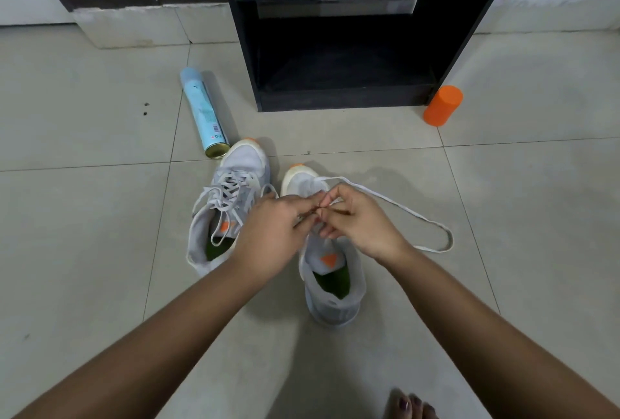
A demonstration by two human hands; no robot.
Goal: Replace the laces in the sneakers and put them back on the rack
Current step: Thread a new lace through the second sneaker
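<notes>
Two sneakers stand on the floor before the rack (335, 98), long axes running toward it, toes nearest it. Above the unlaced sneaker (330, 277), the left hand (271, 234) and right hand (360, 219), fingers curled and tips meeting, pinch the lace (402, 209), whose slack loops rightward. The laced sneaker (231, 204) sits alongside. Spray can (201, 110) print is unreadable.

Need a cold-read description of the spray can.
Find the black rack at the wall. Off its lower left corner lies the spray can, its base beside the toe of the laced sneaker. It is long and pale blue; the orange cylinder, right of the rack, is short.
</notes>
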